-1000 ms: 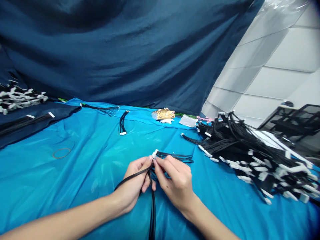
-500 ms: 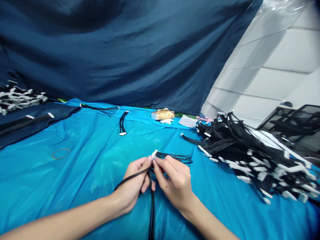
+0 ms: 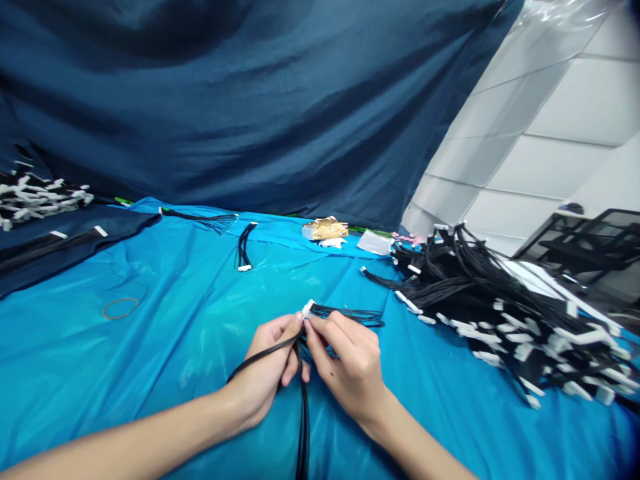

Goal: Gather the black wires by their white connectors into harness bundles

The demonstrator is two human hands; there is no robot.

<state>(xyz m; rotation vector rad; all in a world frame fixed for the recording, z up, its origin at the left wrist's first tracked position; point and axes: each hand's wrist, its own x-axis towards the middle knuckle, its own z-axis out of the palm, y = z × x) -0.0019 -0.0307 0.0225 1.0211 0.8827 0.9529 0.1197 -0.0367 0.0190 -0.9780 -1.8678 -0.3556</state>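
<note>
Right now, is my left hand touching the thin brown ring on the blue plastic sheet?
Apart. The head view shows a stretch of blue plastic sheet between your left hand and the thin brown ring.

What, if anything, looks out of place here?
A thin brown loop lies at left, the only one in view. One black cable juts leftward from the pile at right. Nothing looks spilled; the held white connector shows no clear damage.

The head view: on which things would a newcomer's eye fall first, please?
Probably on the heap of black cables spreading at the right. Then on the left hand and the right hand in the lower middle, meeting at a white connector. Behind the blue sheet, a dark curtain fills most of the top.
</note>
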